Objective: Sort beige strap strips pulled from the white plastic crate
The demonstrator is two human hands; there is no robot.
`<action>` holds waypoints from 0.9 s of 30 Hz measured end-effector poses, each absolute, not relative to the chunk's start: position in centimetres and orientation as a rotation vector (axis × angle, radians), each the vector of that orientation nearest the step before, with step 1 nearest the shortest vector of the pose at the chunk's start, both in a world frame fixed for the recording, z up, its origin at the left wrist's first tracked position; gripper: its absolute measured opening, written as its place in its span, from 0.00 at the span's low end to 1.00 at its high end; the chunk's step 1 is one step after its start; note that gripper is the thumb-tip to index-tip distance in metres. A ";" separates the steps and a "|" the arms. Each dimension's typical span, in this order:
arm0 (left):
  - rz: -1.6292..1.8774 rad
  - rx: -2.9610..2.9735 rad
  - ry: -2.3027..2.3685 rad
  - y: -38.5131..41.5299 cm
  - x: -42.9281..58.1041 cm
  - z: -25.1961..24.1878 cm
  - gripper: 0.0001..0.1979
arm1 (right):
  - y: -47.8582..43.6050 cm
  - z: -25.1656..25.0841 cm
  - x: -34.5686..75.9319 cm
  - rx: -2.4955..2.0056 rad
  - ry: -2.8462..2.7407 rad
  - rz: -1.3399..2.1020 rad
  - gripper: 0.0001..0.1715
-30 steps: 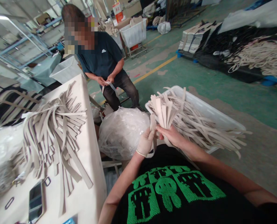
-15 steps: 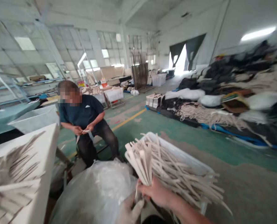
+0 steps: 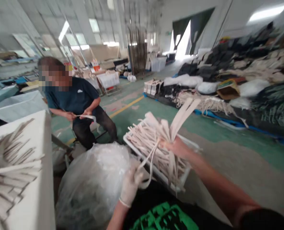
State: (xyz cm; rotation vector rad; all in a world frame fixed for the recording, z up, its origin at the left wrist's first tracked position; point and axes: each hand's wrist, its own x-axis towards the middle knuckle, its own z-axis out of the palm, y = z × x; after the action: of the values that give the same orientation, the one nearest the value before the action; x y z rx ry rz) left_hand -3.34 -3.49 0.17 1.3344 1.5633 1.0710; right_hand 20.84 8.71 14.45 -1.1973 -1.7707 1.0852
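My right hand is closed round a bundle of beige straps, held up over a white crate filled with more straps. My left hand, in a pale glove, pinches a single strap that loops up to the bundle. A big clear plastic bag bulges just left of the gloved hand.
A seated person in a dark shirt handles a strap at the left. A white table with several straps stands at the near left. Piles of dark and pale material line the right side of the green floor.
My right hand has lifted the strap bundle and swung it right. My left hand has drawn one strap down and away from it. The view has tilted up.
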 end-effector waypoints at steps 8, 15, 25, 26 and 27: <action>1.204 0.873 1.755 -7.2 -8.6 -3.3 0.24 | 16.2 15.3 26.2 -1.434 -1.941 0.772 0.14; 1.129 0.854 1.887 -9.1 -10.1 -5.0 0.21 | 21.4 11.9 26.9 -1.786 -1.985 0.455 0.10; 1.098 0.831 1.943 -9.3 -11.2 -4.8 0.24 | 15.8 15.9 26.6 -1.246 -1.569 1.129 0.16; 1.108 0.820 1.935 -9.2 -11.0 -4.7 0.24 | 15.1 16.9 26.7 -1.108 -1.535 1.220 0.16; 1.121 0.805 1.923 -9.1 -10.7 -4.5 0.25 | 14.5 17.9 26.9 -0.985 -1.514 1.299 0.17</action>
State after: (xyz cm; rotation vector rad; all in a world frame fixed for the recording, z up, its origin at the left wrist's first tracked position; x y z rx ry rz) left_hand -10.68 -9.08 -4.51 0.8053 1.9232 1.1214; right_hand 26.93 14.53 17.92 -0.9850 -1.5137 1.2987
